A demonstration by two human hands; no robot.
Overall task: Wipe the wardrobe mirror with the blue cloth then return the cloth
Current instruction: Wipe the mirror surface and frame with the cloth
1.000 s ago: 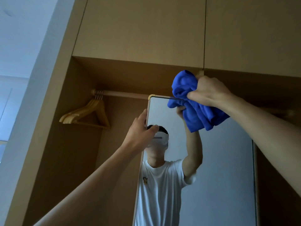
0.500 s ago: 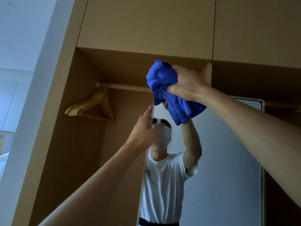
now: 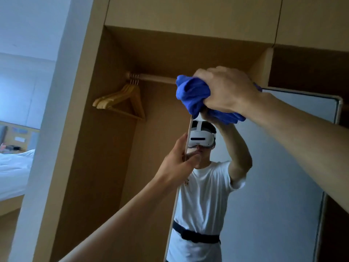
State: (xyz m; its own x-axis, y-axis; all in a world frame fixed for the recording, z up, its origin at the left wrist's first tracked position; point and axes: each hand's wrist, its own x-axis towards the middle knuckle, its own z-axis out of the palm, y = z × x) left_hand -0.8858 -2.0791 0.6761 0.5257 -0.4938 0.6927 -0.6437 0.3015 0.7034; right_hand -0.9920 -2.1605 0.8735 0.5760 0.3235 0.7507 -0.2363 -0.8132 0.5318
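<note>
Right hand (image 3: 224, 89) clenched round bunched blue cloth (image 3: 190, 95), pressing it on wardrobe mirror (image 3: 273, 186) top left corner, left hand (image 3: 179, 163) pinching mirror's left edge, wooden hangers (image 3: 122, 99) on rail.

Left forearm (image 3: 122, 220) and right forearm (image 3: 302, 133): bare along the whole visible length. Reflected in the mirror (image 3: 279, 186): white short-sleeved T-shirt (image 3: 204, 197), sleeve (image 3: 237, 183) ending above the elbow, small emblem (image 3: 187, 181) on the chest, too small to read. White headset (image 3: 201, 138) with a black strip across the front and a white strap (image 3: 198, 125) over dark hair. Dark belt (image 3: 198, 236) round the waist, over the shirt.
</note>
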